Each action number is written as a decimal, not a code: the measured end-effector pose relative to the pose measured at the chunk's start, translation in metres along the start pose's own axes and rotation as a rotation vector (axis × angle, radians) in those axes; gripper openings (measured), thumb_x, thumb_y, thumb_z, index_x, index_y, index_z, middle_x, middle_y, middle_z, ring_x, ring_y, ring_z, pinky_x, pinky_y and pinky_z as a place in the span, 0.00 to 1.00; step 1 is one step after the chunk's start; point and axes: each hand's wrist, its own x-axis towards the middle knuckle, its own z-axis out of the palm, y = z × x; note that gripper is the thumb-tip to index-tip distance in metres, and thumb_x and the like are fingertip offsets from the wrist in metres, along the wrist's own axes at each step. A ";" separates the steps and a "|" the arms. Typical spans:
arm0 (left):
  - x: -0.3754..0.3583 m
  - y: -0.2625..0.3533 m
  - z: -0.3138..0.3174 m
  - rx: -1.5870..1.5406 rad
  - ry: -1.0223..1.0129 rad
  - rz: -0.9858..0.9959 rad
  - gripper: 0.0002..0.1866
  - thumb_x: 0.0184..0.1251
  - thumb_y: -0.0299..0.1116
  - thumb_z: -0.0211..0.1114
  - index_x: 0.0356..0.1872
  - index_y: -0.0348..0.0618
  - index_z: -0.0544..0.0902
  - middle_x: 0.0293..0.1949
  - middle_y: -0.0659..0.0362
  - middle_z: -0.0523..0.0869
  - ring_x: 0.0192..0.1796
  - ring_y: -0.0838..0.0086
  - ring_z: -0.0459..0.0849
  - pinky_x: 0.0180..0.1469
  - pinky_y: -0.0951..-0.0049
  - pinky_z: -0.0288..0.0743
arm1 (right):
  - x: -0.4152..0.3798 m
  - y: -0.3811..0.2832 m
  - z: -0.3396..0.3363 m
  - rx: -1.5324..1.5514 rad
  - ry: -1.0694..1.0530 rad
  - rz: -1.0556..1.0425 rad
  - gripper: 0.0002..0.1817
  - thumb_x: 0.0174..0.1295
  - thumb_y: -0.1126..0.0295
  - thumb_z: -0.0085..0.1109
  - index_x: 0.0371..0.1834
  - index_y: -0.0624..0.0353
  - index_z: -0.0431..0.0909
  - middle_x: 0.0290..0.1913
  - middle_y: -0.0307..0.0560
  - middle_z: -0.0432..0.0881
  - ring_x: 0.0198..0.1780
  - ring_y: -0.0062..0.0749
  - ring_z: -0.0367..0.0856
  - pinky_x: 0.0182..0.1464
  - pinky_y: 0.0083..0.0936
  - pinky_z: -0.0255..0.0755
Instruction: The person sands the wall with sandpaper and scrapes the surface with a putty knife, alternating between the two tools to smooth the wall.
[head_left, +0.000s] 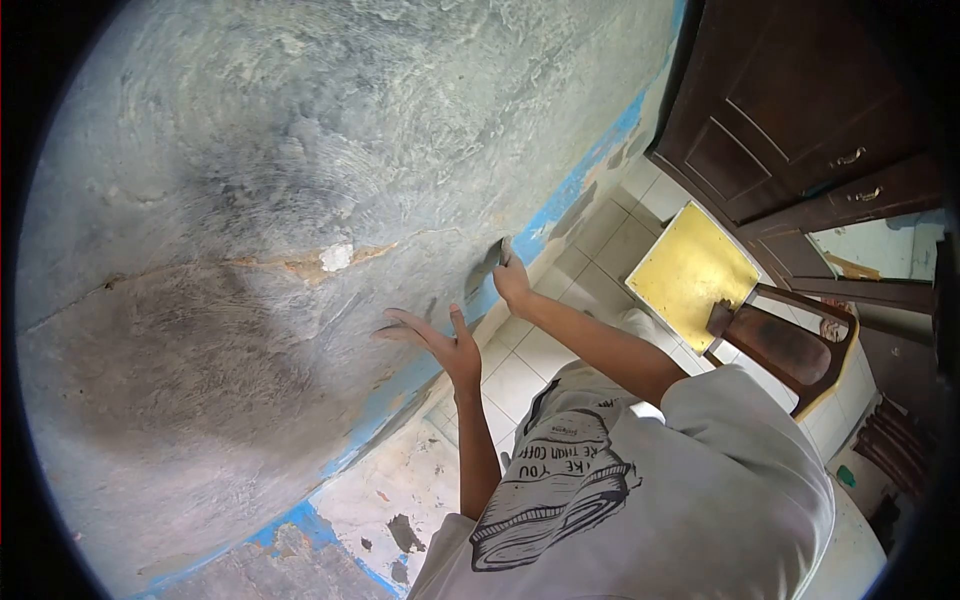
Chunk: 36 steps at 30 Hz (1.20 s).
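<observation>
A rough grey plastered wall (300,130) fills the left and top of the head view, with a thin crack running across it. On that crack lies a small white patch (336,257) ringed by brownish exposed material. My left hand (440,345) is open at the wall's lower part, thumb and fingers spread, holding nothing. To its right, my right hand (512,280) is closed around a thin dark scraper-like tool (502,250), whose tip sticks out toward the wall. The fingers mostly cover the tool, so its full shape is hidden.
A blue painted strip (585,170) with peeling edges runs along the wall's lower part. On the tiled floor (515,385) at the right stands a chair with a yellow seat (690,275). Behind it is a dark wooden cabinet (780,100) with metal handles.
</observation>
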 end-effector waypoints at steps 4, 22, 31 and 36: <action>-0.004 0.013 -0.007 -0.007 -0.007 0.005 0.53 0.79 0.44 0.63 0.85 0.43 0.30 0.77 0.33 0.09 0.81 0.36 0.10 0.80 0.33 0.27 | 0.048 0.019 0.001 0.291 -0.086 0.317 0.29 0.62 0.76 0.47 0.69 0.67 0.71 0.58 0.55 0.78 0.53 0.35 0.76 0.49 0.32 0.70; -0.002 0.005 -0.008 0.050 -0.059 -0.013 0.55 0.79 0.47 0.64 0.85 0.46 0.28 0.77 0.33 0.07 0.80 0.35 0.09 0.80 0.32 0.25 | -0.051 -0.110 -0.024 0.590 -0.160 0.288 0.37 0.61 0.85 0.40 0.77 0.55 0.62 0.50 0.43 0.72 0.43 0.29 0.70 0.41 0.23 0.66; -0.007 0.013 -0.011 0.144 -0.047 -0.087 0.56 0.77 0.52 0.64 0.86 0.50 0.29 0.78 0.32 0.12 0.81 0.34 0.13 0.79 0.30 0.22 | -0.078 -0.114 -0.034 0.716 -0.294 0.257 0.24 0.58 0.86 0.43 0.57 0.53 0.69 0.35 0.42 0.70 0.27 0.33 0.70 0.26 0.31 0.61; -0.013 0.010 -0.008 0.147 -0.041 -0.086 0.55 0.77 0.53 0.63 0.86 0.51 0.30 0.79 0.32 0.14 0.82 0.34 0.14 0.79 0.30 0.22 | -0.007 -0.050 -0.026 0.623 -0.189 0.160 0.25 0.57 0.86 0.41 0.59 0.56 0.70 0.32 0.45 0.74 0.24 0.31 0.71 0.21 0.31 0.61</action>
